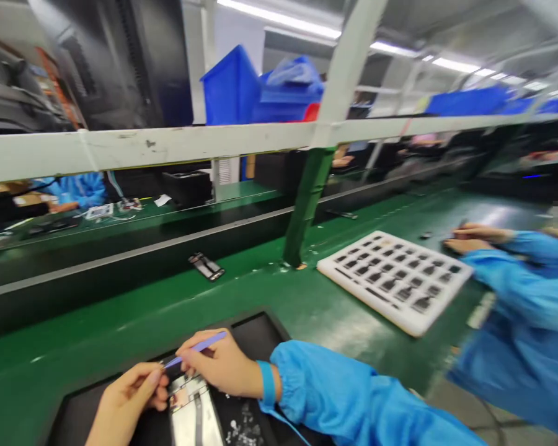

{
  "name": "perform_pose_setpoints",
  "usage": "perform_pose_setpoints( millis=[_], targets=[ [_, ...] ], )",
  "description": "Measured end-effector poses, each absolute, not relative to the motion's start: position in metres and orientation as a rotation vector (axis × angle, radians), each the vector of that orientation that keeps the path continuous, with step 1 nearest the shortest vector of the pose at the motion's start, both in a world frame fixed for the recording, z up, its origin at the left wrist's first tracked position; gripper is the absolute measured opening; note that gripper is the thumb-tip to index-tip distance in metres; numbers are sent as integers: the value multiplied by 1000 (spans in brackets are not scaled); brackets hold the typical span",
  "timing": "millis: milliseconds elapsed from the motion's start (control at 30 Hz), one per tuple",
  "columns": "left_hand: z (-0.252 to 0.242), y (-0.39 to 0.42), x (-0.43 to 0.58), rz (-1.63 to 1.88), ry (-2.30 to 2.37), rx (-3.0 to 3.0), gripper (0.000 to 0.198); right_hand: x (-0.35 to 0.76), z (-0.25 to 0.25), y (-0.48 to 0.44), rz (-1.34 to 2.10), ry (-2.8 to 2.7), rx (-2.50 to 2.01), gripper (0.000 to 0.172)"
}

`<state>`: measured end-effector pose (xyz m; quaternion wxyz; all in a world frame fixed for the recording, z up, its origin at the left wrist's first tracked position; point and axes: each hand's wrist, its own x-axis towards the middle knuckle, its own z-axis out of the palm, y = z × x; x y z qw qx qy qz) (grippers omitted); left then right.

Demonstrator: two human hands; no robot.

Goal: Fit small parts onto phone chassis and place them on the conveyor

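Observation:
My right hand, with a blue wrist strap, grips a slim purple tool like a pair of tweezers or a pry stick. The tool slants down to the left, its tip at the fingertips of my left hand. Thumb and forefinger of that hand are pinched together on something too small to make out. Just below both hands lies an opened phone, with a silvery plate and a dark strip along it. It rests in a black tray, beside small clear and dark bits.
A white foam tray with rows of dark parts stands to the right on the green bench. Another phone part lies near a green post. A co-worker's blue sleeve is at right. Blue bins sit on the shelf.

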<state>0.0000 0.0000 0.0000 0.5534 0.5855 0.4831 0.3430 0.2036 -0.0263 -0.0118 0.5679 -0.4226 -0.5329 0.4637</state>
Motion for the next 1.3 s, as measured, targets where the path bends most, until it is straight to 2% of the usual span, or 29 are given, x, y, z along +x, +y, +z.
perform_pose_setpoints(
  millis=[200,367,767,933,1100,1300],
  targets=[
    [4,-1,8,767,1063,1233,59,209,-5,-33,969,-1365,-996,22],
    [4,-4,7,764,1045,1203,57,213,-5,-34,935,-1429,-1004,19],
    [2,-11,6,769,981,1269,57,210,-8,-29,1151,-1273,-1059,48],
    [-4,-8,4,768,998,1509,55,213,-9,-26,1162,-1244,-1093,50],
    [-8,-24,1,886,1120,1957,42,217,-18,-21,1098,-1126,-1164,49],
    [-16,-57,11,695,793,2596,35,207,-23,-32,1079,-1159,-1272,44]
  ],
)
